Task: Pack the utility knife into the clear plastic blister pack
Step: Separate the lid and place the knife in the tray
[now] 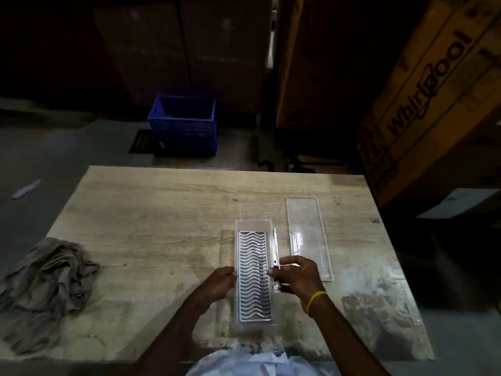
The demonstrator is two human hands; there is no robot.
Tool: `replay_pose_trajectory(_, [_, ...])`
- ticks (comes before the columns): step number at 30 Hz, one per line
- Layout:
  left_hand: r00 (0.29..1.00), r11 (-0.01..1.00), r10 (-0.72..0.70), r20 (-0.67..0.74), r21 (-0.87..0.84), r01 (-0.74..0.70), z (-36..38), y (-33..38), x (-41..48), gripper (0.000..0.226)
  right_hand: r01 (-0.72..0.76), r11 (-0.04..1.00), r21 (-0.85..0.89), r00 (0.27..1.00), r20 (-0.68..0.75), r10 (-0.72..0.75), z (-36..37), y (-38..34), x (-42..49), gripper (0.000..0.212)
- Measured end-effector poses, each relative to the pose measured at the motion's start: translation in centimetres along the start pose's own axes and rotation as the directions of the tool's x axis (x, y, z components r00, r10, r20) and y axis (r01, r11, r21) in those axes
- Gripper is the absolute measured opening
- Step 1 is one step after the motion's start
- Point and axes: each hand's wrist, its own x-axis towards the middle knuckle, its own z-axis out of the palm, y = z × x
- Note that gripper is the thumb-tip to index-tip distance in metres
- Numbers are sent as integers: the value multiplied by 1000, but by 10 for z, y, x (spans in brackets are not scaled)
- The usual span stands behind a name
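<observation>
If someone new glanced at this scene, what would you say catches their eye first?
Most likely the clear blister pack with its bright wavy ribbed insert, lying near the table's front edge between the left hand and right hand. The right hand holds the slim utility knife along the pack's right side. Next come the clear flat lid to the right and the crumpled grey cloth at the left edge.

A slim silver-and-yellow utility knife (275, 260) lies lengthwise along the right edge of the long clear plastic blister tray (253, 275), beside its wavy ribbed insert. The flat clear lid (309, 237) lies separately, just right.
</observation>
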Motion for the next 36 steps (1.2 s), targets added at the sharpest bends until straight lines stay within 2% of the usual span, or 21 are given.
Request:
replay_pose_trajectory(3, [1000,1000,22,16,11,-22,2,5,-6,20,8,991,-130,1000,-26,-11,19,0,4,49])
replay_pose_trajectory(6, [998,998,55,26,32,-56,3,4,-8,28,32,963,-269,997,-58,-50,37,13,12,49])
replay_pose_trajectory(11, [994,991,107,27,76,-109,3,3,-12,36,123,872,-474,977,-98,-191,53,50,40,53])
replay_pose_trajectory(21, [988,979,146,52,139,-152,2,-4,-6,43,110,758,-643,961,-126,-246,68,72,41,37])
replay_pose_trajectory(24, [991,980,123,51,151,-129,3,1,-10,39,129,631,-765,954,-77,-289,71,67,31,27])
replay_pose_trajectory(26, [992,983,116,55,138,-123,4,2,-9,39,118,498,-859,962,-25,-272,73,64,26,30])
replay_pose_trajectory(28, [992,985,113,50,122,-119,6,1,-9,38,104,421,-901,967,-7,-253,72,63,23,33])
replay_pose_trajectory(36, [990,979,139,38,145,-143,7,-1,-9,38,119,326,-938,966,34,-255,70,64,19,31])
